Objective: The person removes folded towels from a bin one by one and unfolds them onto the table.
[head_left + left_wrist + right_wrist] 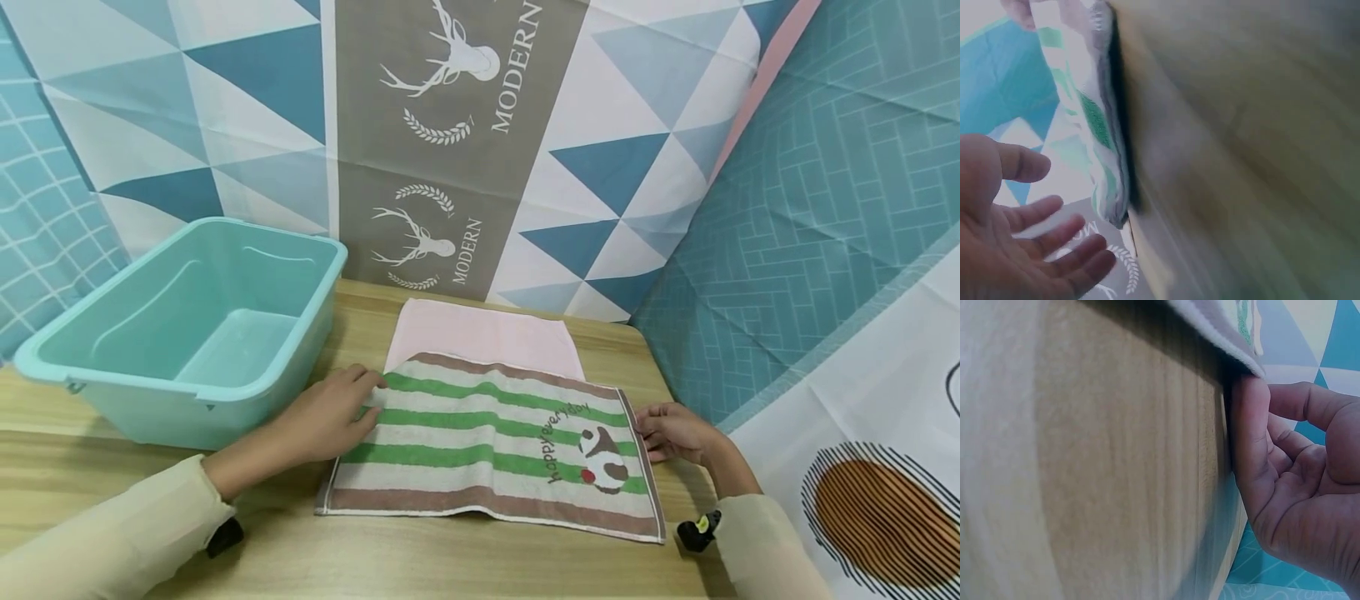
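A striped towel [465, 433] in green, white and brown, with a panda picture and lettering, lies spread on the wooden table, its middle slightly rumpled. It partly overlaps a pink towel [487, 329] behind it. My left hand [337, 414] is at the striped towel's left edge; in the left wrist view its fingers are spread and hold nothing. At the opposite edge, my right hand [678, 432] pinches the striped towel's border between thumb and index finger. The right wrist view has the index fingertip [1251, 394] right at the hem, other fingers curled.
A teal plastic basin [202, 333] stands to the left, close to my left forearm. Patterned cloth [450, 167] hangs along the table's back edge, and more cloth [847, 225] hangs at the right. Bare wooden tabletop [420, 558] shows in front of the towel.
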Motion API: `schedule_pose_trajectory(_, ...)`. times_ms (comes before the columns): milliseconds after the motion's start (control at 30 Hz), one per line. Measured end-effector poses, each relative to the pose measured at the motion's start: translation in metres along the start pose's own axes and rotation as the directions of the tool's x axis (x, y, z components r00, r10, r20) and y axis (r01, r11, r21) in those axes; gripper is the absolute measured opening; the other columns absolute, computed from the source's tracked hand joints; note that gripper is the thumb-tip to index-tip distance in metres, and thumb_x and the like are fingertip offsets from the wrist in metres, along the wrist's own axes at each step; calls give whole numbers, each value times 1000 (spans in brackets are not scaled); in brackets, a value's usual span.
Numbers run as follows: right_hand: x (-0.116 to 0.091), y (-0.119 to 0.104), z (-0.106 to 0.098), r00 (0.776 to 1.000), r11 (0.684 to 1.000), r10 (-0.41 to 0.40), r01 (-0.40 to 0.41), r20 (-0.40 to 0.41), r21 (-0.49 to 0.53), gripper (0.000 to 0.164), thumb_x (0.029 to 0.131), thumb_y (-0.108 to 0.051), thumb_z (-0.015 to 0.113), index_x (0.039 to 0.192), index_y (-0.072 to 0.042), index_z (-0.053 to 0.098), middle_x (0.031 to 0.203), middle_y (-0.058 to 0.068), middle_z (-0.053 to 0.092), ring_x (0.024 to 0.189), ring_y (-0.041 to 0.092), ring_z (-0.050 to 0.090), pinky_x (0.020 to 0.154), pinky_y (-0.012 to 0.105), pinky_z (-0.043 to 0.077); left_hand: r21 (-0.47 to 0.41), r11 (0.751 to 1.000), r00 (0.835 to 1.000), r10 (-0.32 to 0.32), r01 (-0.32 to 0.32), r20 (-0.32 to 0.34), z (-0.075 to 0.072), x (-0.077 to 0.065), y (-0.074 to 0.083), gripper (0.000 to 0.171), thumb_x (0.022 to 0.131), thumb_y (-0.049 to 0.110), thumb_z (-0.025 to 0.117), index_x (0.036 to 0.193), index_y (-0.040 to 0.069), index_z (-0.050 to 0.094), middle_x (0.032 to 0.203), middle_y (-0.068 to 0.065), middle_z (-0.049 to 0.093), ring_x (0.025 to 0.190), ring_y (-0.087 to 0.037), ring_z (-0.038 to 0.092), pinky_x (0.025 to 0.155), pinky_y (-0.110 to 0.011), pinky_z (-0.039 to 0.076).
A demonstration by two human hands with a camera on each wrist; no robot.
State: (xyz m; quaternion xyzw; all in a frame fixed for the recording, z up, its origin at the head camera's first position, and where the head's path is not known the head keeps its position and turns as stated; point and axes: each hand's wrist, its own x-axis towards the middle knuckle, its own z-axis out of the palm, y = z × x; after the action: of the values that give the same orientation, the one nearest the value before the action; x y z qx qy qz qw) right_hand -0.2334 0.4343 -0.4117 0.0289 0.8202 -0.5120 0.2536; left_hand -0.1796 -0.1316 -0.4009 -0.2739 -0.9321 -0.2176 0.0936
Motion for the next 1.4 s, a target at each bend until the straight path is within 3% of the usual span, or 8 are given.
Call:
schedule_pose_trajectory(133, -1, 0, 0, 1000, 1000, 2, -2, -2, 2, 32, 103, -8, 52, 127, 13, 55, 89, 9, 68, 75, 16, 66, 71, 36, 62, -160, 971, 982, -167, 179, 91, 3, 10, 0, 49, 99, 21, 65, 138, -5, 53, 127, -25, 58, 113, -38, 59, 90, -54, 51)
schedule_pose_trajectory(300, -1, 0, -1, 1000, 1000, -1, 1, 1, 4, 32, 103, -8, 51, 128, 13, 55, 90, 9, 68, 76, 17, 67, 71, 37, 62, -334, 880, 940, -297, 337, 167, 10, 21, -5, 55, 103, 23, 57, 144, -11, 44, 126, -29, 58, 112, -38, 59, 89, -52, 51)
schedule_pose_trajectory(533, 0, 2, -2, 1000, 1000, 4, -4, -14, -2, 33, 103, -9, 52, 129, 12, 55, 91, 9, 69, 77, 18, 67, 71, 37, 62, -551, 627, 829, -488, 550, 273, 9, 32, -5, 51, 107, 24, 44, 147, -8, 43, 142, -29, 50, 125, -40, 53, 95, -50, 49)
schedule_pose_trajectory(700, 1, 3, -2, 1000, 1000, 1, -1, -13, -2, 32, 103, -9, 52, 128, 12, 56, 91, 9, 69, 77, 17, 67, 72, 37, 62, -691, 448, 791, -528, 568, 308, 13, 38, -5, 44, 108, 19, 44, 145, -5, 50, 143, -26, 50, 122, -35, 55, 93, -44, 50)
schedule_pose_trajectory(900, 0, 2, -1, 1000, 1000, -6, 6, -5, -10, 29, 103, -9, 52, 124, 10, 57, 90, 8, 67, 76, 16, 66, 71, 37, 62, -802, 339, 802, -536, 491, 264, 20, 44, -6, 39, 108, 19, 51, 140, -3, 57, 144, -21, 52, 120, -30, 56, 90, -38, 52)
schedule_pose_trajectory(1033, 0, 3, -1, 1000, 1000, 4, -4, -12, -6, 29, 103, -9, 52, 125, 10, 56, 90, 8, 68, 77, 17, 66, 72, 37, 62, -795, 422, 831, -528, 435, 175, 19, 44, -2, 39, 107, 23, 55, 136, -3, 62, 139, -18, 59, 125, -29, 55, 97, -40, 49)
schedule_pose_trajectory(1267, 1, 3, -1, 1000, 1000, -2, 2, -12, -9, 30, 104, -9, 52, 126, 10, 56, 92, 9, 69, 78, 18, 67, 73, 38, 62, -568, 804, 932, -322, 176, -166, 11, 33, 15, 27, 105, 16, 59, 118, -2, 73, 103, -16, 72, 88, -26, 62, 75, -38, 51)
schedule_pose_trajectory(1400, 2, 4, -2, 1000, 1000, -3, 3, -17, -6, 31, 103, -10, 53, 126, 10, 57, 93, 10, 69, 79, 19, 68, 73, 38, 62, -336, 933, 963, -199, 129, -183, 12, 30, 16, 26, 101, 7, 59, 117, -8, 72, 112, -23, 70, 103, -38, 65, 91, -52, 51)
